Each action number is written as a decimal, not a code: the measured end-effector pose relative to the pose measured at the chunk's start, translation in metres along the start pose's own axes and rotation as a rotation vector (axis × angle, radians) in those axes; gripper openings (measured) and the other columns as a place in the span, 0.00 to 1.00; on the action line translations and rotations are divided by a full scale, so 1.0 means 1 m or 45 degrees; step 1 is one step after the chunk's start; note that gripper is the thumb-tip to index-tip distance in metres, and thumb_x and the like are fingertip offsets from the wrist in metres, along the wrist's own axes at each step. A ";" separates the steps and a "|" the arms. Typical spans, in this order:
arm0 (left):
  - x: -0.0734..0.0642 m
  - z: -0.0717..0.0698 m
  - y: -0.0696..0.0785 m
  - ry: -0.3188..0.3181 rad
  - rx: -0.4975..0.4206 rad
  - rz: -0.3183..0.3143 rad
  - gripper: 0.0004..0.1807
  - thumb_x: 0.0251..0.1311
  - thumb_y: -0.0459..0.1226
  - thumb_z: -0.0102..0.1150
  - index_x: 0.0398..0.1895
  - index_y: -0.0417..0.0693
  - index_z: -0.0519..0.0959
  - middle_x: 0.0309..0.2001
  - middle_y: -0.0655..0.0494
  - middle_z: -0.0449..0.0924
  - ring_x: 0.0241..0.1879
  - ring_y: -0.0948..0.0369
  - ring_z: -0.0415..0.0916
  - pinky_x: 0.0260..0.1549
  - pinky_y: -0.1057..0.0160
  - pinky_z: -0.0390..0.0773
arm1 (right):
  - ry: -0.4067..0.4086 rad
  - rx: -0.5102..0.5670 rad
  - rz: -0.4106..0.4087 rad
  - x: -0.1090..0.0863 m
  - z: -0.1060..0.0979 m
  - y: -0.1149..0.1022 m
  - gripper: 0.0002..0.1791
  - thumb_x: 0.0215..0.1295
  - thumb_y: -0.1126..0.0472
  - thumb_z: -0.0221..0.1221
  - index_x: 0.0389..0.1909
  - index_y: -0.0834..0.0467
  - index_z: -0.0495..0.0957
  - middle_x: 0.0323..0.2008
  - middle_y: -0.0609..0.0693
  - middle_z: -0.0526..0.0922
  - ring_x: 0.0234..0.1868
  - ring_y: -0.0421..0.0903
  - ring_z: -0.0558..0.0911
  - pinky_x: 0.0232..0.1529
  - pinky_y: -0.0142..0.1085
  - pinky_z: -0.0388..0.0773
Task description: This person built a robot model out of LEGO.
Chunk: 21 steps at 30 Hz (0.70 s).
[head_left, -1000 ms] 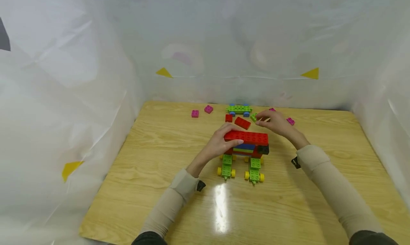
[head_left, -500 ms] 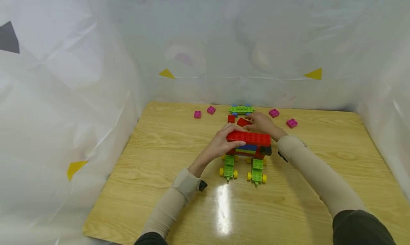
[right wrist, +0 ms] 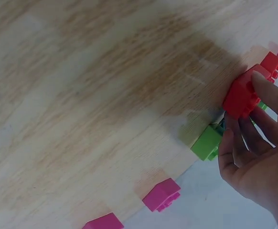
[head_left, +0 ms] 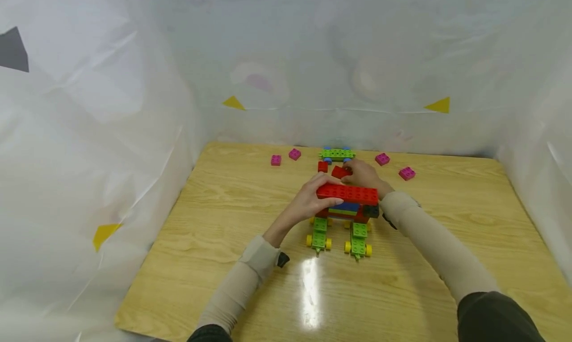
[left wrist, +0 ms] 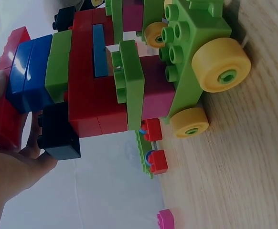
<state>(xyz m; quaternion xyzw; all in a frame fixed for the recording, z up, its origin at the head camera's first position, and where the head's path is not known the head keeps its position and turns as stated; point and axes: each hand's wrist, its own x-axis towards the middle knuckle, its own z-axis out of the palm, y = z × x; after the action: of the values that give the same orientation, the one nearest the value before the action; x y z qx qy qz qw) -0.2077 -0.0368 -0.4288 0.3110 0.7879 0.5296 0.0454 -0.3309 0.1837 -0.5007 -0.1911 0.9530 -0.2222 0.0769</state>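
Head view: we observe the left hand with its fingers wrapped over the upper end of a brick model. The thumb lies along the near side of the red top layer; the other fingers reach over to the far side. Directly below these fingers, we identify blue and lime layers. To their right, a black block projects from the model. Farther below, green wheeled bases with yellow wheels stand upright on the desk.

We find the right hand beyond the model, its fingers clamped on a red brick. We cannot tell whether that brick touches the desk. Left of these fingers, we note a small red brick; just beyond them, a green base with blue wheels. To their right, we locate two magenta bricks, apart from each other. Two further magenta bricks lie well to the left of the same fingers.
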 end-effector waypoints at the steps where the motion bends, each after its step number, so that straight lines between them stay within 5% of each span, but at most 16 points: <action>1: 0.000 0.000 0.000 0.000 0.001 0.000 0.18 0.61 0.39 0.64 0.54 0.49 0.76 0.47 0.56 0.71 0.41 0.61 0.68 0.40 0.66 0.73 | -0.001 0.010 0.003 -0.001 -0.001 0.000 0.24 0.62 0.56 0.65 0.56 0.64 0.76 0.48 0.61 0.79 0.44 0.56 0.78 0.44 0.51 0.76; 11: -0.001 0.005 -0.002 0.027 0.000 -0.055 0.18 0.59 0.42 0.66 0.53 0.52 0.78 0.44 0.59 0.71 0.38 0.61 0.68 0.34 0.66 0.73 | 0.066 0.087 -0.118 -0.025 -0.035 -0.015 0.24 0.63 0.58 0.65 0.56 0.66 0.76 0.49 0.63 0.80 0.44 0.57 0.80 0.43 0.51 0.77; 21: -0.004 0.006 0.001 0.023 0.038 -0.122 0.22 0.58 0.43 0.67 0.54 0.48 0.76 0.48 0.57 0.73 0.40 0.62 0.69 0.37 0.67 0.73 | 0.180 0.199 -0.305 -0.066 -0.082 -0.063 0.23 0.61 0.57 0.66 0.54 0.64 0.79 0.46 0.59 0.82 0.45 0.54 0.79 0.42 0.49 0.78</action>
<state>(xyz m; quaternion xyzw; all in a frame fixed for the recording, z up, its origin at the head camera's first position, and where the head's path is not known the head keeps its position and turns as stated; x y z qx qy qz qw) -0.2019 -0.0341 -0.4316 0.2689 0.8100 0.5178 0.0589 -0.2688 0.1907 -0.3952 -0.2806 0.9063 -0.3161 -0.0029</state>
